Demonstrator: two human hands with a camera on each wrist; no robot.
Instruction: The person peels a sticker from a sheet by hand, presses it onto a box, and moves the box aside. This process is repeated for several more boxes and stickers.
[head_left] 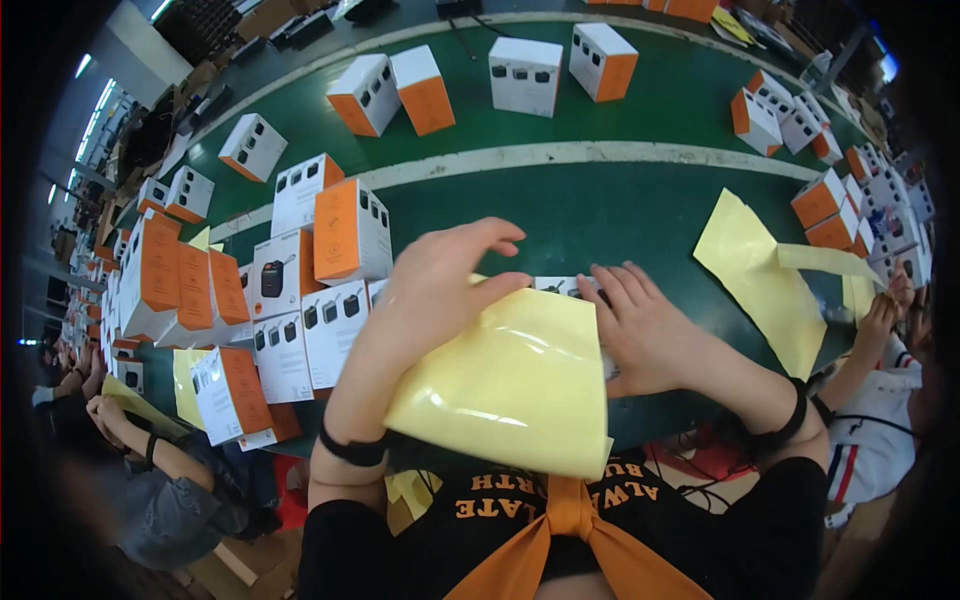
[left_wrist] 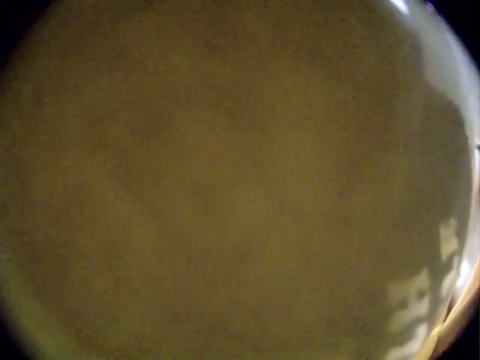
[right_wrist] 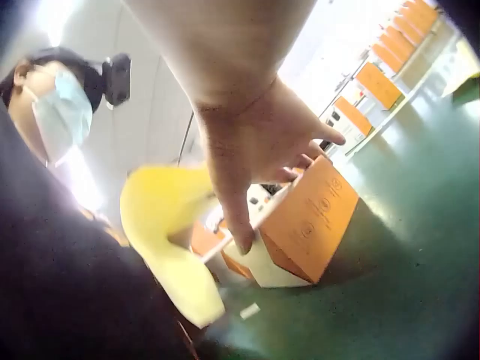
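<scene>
A yellow glossy sheet (head_left: 500,390) hangs from my left hand (head_left: 440,285), its upper edge under the thumb. The index finger reaches rightward above it, and the lower fingers are hidden. In the left wrist view the sheet (left_wrist: 225,180) fills nearly everything, dim and close. My right hand (head_left: 650,335) lies across a white-and-orange printed box with its fingers straight. From the right wrist, the thumb of this hand (right_wrist: 259,154) touches one side of the box (right_wrist: 311,221), and the fingers extend over its top edge. Much of the box is behind hand and sheet in the head view.
Stacked boxes (head_left: 285,275) stand at the left, beside more orange-sided boxes (head_left: 180,275). Another yellow sheet (head_left: 765,280) lies at the right on the green table (head_left: 480,205). Single boxes (head_left: 525,75) line the far belt. Other people's hands (head_left: 880,315) work on both sides.
</scene>
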